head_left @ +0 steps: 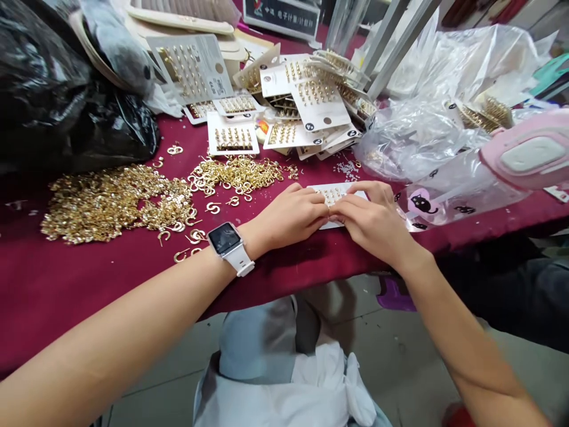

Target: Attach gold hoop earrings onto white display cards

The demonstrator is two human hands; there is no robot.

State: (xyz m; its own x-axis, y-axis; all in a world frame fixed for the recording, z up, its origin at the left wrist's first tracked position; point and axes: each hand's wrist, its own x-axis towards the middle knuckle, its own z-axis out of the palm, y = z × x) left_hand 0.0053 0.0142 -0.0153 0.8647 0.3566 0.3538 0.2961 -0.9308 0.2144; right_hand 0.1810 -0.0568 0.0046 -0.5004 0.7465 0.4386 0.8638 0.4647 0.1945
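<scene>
A white earring card (334, 191) with small gold pieces in rows lies on the dark red tablecloth (284, 267), near the front edge. My left hand (291, 216), with a white watch on the wrist, is on the card's left side, fingers curled together. My right hand (371, 216) covers its right side, thumb and fingers pinched close to my left fingertips. What the fingertips hold is too small and hidden to make out. Loose gold hoops (240, 175) lie to the left of the card, and a larger heap of gold pieces (106, 204) lies farther left.
Filled earring cards (317, 101) are piled behind my hands. A black plastic bag (66, 101) stands at the back left. Clear plastic bags (413, 133) and a pink and white device (531, 153) are on the right. Metal bars (386, 50) rise at the back.
</scene>
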